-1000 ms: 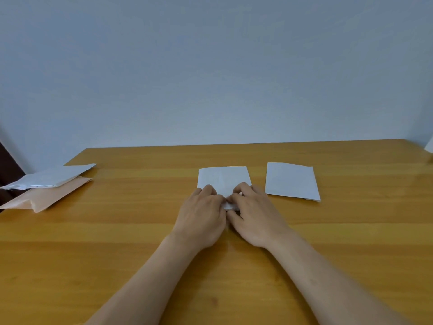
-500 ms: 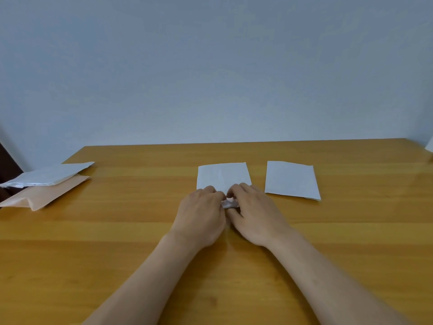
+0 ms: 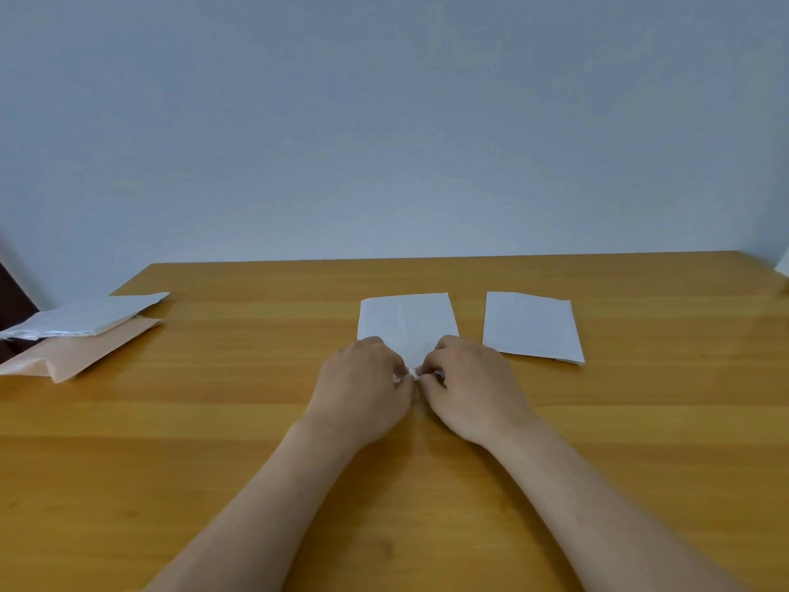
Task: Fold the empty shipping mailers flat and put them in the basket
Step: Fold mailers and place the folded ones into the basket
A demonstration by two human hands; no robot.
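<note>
Progress seems early — left hand [image 3: 363, 388] and right hand [image 3: 471, 388] both pinch the centre mailer [image 3: 405, 318] at its near edge, flat mailer [image 3: 531, 326] at 3 o'clock, unfolded pile [image 3: 81, 331] at 9 o'clock, no basket visible.

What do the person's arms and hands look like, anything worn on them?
Both forearms are bare, with no sleeves in view. The left hand and right hand wear no gloves, and neither wrist carries a watch or bracelet. The fingers are partly hidden, so rings cannot be ruled out.
</note>
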